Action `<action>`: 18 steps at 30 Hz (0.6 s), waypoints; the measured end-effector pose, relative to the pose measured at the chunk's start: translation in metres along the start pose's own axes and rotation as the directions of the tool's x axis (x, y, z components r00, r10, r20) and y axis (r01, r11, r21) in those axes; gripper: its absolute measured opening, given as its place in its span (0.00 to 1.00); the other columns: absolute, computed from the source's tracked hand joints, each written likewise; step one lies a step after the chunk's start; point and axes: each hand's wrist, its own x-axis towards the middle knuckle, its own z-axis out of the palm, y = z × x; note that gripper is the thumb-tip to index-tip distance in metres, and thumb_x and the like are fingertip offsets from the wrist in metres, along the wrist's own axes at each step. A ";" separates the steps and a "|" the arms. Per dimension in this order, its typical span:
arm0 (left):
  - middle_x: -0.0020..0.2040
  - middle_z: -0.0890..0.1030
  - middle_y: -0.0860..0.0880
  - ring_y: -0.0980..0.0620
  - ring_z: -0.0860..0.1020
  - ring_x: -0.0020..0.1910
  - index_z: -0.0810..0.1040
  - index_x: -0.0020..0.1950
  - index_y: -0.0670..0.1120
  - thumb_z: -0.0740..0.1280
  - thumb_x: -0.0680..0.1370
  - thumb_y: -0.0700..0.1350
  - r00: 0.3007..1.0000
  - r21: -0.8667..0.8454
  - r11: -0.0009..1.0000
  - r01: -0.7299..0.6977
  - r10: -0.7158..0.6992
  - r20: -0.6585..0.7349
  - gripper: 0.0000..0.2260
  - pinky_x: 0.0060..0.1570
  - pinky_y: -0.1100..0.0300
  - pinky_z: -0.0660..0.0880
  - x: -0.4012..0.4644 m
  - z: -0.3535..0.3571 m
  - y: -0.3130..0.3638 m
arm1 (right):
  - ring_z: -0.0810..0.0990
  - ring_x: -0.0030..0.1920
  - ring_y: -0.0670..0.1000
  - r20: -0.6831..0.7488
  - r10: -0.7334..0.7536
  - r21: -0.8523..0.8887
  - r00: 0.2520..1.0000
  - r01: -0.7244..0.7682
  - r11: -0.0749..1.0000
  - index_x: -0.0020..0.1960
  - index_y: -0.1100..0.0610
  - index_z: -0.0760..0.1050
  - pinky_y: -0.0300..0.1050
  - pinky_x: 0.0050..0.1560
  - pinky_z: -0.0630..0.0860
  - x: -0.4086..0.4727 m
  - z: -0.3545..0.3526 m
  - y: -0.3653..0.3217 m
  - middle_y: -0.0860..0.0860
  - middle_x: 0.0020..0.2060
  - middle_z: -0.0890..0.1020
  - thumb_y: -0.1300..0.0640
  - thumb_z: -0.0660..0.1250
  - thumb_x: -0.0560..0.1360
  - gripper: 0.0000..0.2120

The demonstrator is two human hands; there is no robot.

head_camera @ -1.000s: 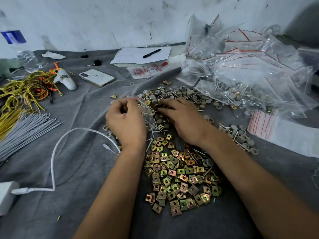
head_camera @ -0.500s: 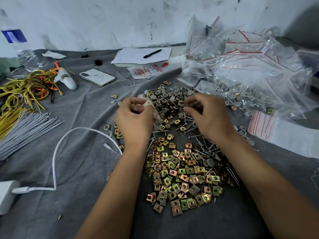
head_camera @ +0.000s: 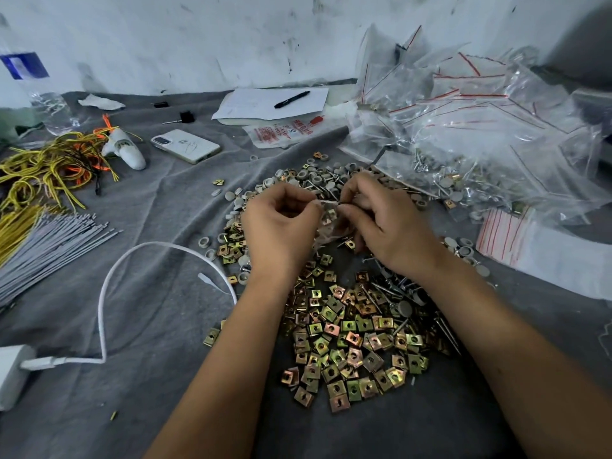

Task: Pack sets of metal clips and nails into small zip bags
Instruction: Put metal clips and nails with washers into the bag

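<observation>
A small clear zip bag hangs between my two hands above the parts. My left hand pinches its top edge from the left, and my right hand pinches the same edge from the right. Some small metal parts show through the bag. Below my wrists lies a heap of square brass-coloured metal clips. Nails with grey caps lie at the heap's right side, and more grey-capped nails are spread beyond my hands.
A big pile of filled and empty zip bags fills the back right, with a stack of flat bags beside it. A phone, paper with a pen, yellow wires, grey ties and a white charger cable lie left.
My right hand came back from the nails to the bag and now pinches its top edge opposite my left hand. Both hands rose slightly with the bag.
</observation>
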 end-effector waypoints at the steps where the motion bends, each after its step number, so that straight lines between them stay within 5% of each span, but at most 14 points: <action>1: 0.36 0.85 0.48 0.51 0.83 0.35 0.84 0.42 0.45 0.75 0.73 0.35 0.999 0.012 0.999 -0.040 0.041 -0.036 0.05 0.36 0.56 0.81 -0.001 0.000 0.001 | 0.83 0.38 0.38 -0.003 0.006 -0.019 1.000 -0.006 1.000 0.52 0.55 0.74 0.46 0.40 0.80 0.000 0.001 0.001 0.46 0.41 0.86 0.60 0.68 0.81 0.03; 5: 0.33 0.82 0.53 0.58 0.79 0.32 0.82 0.40 0.46 0.73 0.72 0.35 0.966 0.080 0.972 -0.220 0.228 -0.121 0.07 0.34 0.62 0.78 -0.008 0.002 0.005 | 0.85 0.47 0.39 -0.071 0.022 -0.015 0.997 -0.023 1.000 0.54 0.55 0.79 0.46 0.51 0.84 0.001 0.005 -0.001 0.45 0.45 0.87 0.62 0.73 0.77 0.07; 11: 0.33 0.80 0.55 0.59 0.77 0.31 0.81 0.41 0.46 0.73 0.73 0.36 0.942 0.105 0.966 -0.235 0.253 -0.219 0.05 0.32 0.66 0.73 -0.007 0.001 0.003 | 0.84 0.45 0.44 -0.302 -0.041 -0.071 0.952 0.021 0.997 0.54 0.58 0.81 0.45 0.47 0.83 0.004 0.004 0.005 0.49 0.44 0.85 0.61 0.72 0.78 0.05; 15: 0.31 0.78 0.55 0.59 0.74 0.29 0.81 0.40 0.46 0.72 0.72 0.37 0.925 0.054 0.982 -0.181 0.188 -0.331 0.04 0.31 0.63 0.73 -0.005 0.000 0.004 | 0.74 0.63 0.52 -0.004 0.012 -0.398 1.000 -0.013 0.917 0.65 0.55 0.80 0.51 0.63 0.74 0.008 0.008 0.015 0.50 0.61 0.81 0.61 0.68 0.80 0.14; 18: 0.30 0.77 0.54 0.59 0.73 0.29 0.80 0.40 0.45 0.71 0.72 0.37 0.895 0.003 0.986 -0.166 0.152 -0.420 0.04 0.31 0.60 0.73 -0.002 -0.002 0.005 | 0.68 0.69 0.53 0.178 0.020 -0.452 0.984 0.064 0.890 0.70 0.54 0.77 0.49 0.69 0.70 0.011 0.012 0.013 0.49 0.69 0.75 0.65 0.64 0.81 0.19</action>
